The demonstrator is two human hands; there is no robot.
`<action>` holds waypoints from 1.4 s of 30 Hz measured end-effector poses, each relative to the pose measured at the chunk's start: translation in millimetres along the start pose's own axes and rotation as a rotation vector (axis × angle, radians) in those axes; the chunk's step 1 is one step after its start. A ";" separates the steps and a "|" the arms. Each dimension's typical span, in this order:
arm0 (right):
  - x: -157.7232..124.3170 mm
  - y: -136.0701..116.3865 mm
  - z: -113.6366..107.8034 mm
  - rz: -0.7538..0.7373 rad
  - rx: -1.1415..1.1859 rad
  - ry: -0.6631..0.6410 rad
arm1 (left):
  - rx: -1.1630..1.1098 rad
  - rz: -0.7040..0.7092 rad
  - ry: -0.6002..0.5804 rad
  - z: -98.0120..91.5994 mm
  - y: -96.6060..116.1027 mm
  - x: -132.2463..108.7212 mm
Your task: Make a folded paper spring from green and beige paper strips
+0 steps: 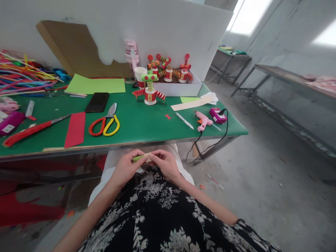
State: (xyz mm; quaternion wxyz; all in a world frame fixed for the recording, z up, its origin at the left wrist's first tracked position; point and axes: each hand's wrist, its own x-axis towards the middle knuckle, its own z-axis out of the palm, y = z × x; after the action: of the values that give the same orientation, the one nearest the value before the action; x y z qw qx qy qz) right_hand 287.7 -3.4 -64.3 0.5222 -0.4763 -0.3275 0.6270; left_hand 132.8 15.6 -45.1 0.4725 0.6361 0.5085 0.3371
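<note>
Over the lap, just below the table's front edge, my left hand (130, 163) and my right hand (165, 163) meet with fingertips pinched together. Between them is a small piece of paper (137, 158), green at its left end and pale where the fingers press on it. Both hands are closed on this piece, and the fingers hide much of it. On the table in front stands a paper-cup figure (150, 95) with a green head and folded red arms. Scissors (105, 121) with red and yellow handles lie nearer the left hand.
A white box (181, 90) holds several similar figures. Right of centre lie a pen (184, 120), a pink glue gun (203, 120) with its cord hanging off the edge, and a purple power block (218, 115). Leftward are a phone (97, 102), red paper (75, 129) and red-handled pliers (34, 132).
</note>
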 end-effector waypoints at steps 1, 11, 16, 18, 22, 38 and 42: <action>0.1 -0.1 0.5 0.005 0.006 -0.010 | -0.013 -0.001 0.016 0.8 -1.5 0.0; -2.3 -10.3 -5.0 0.016 -0.112 -0.136 | 0.004 0.022 -0.031 -3.4 2.1 -1.1; -0.5 -6.6 -5.9 0.079 -0.005 -0.119 | -0.031 -0.012 -0.044 -6.2 3.6 1.0; 0.2 -4.3 -5.2 0.110 -0.007 -0.151 | -0.057 -0.037 -0.054 -7.6 1.4 1.7; 1.2 -0.9 -3.9 0.137 0.016 -0.152 | -0.175 -0.093 -0.037 -6.2 -4.1 2.8; 4.7 10.6 -3.9 0.157 0.046 -0.115 | -0.301 -0.137 0.051 4.2 -15.2 1.2; 4.4 8.9 -2.7 0.135 0.070 -0.092 | -0.250 -0.083 0.070 5.8 -16.9 2.3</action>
State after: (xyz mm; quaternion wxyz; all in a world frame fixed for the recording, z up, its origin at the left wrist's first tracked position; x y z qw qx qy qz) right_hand 287.2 -1.5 -74.4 0.4797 -0.4494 -0.2962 0.6930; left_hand 133.1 17.0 -63.1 0.5435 0.5387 0.5046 0.3997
